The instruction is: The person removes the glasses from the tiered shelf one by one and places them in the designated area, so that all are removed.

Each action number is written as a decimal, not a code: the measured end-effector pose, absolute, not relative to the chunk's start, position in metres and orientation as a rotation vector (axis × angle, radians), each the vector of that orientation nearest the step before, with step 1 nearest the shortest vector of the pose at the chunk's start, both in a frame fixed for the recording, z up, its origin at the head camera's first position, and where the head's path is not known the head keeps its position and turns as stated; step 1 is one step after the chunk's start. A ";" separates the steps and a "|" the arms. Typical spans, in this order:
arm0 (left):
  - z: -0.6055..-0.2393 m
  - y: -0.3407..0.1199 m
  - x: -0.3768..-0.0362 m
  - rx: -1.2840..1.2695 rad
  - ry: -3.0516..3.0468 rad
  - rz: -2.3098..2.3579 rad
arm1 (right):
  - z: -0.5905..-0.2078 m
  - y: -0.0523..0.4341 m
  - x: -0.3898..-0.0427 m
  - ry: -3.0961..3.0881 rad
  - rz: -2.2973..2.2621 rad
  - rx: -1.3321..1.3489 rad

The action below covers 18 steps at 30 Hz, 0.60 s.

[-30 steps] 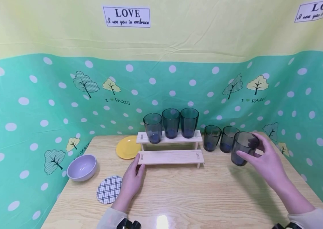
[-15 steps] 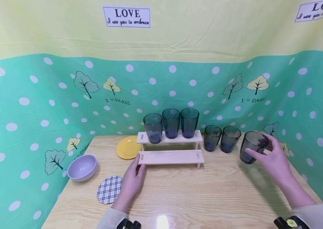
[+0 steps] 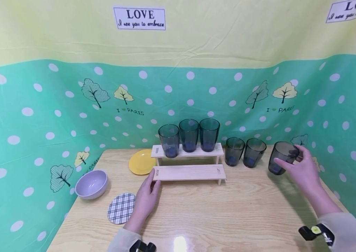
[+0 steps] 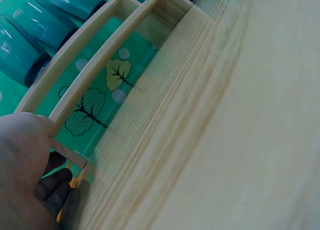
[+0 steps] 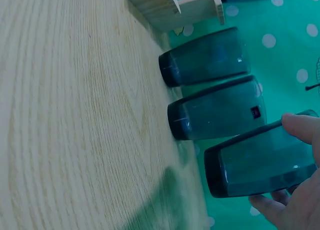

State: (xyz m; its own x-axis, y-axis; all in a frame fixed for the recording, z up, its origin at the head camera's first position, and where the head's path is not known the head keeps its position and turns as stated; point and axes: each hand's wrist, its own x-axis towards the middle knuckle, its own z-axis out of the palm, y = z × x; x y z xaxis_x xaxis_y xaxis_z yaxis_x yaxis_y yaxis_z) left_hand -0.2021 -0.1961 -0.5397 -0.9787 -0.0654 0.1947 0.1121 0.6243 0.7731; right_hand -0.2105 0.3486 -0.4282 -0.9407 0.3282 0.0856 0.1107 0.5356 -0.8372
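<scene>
Three glasses (image 3: 189, 137) stand on the upper step of the rack (image 3: 188, 162), two more glasses (image 3: 244, 151) on the table (image 3: 216, 213) to its right, plate (image 3: 140, 162), bowl (image 3: 91, 183) and coaster (image 3: 121, 208) to its left.

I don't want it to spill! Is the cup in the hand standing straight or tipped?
Tipped. The cup leans in the right hand, unlike the two upright cups beside it. It looks empty.
</scene>
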 end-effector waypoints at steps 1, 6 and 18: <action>-0.540 -0.196 -0.202 -0.040 -2.643 -1.278 | -0.429 0.349 -0.213 -2.537 1.360 -0.371; -0.541 -0.197 -0.202 -0.048 -2.640 -1.274 | -0.435 0.352 -0.223 -2.514 1.360 -0.373; -0.542 -0.197 -0.203 -0.058 -2.619 -1.269 | -0.451 0.357 -0.243 -2.506 1.323 -0.397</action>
State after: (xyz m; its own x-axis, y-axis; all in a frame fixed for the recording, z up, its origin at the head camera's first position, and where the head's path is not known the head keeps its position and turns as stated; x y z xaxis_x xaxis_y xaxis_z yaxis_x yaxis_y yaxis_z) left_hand -0.2030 -0.1966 -0.5424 -0.9727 -0.0643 0.2232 0.1353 0.6241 0.7696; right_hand -0.2432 0.3567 -0.4514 -0.9233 0.3661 0.1160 0.1108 0.5432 -0.8323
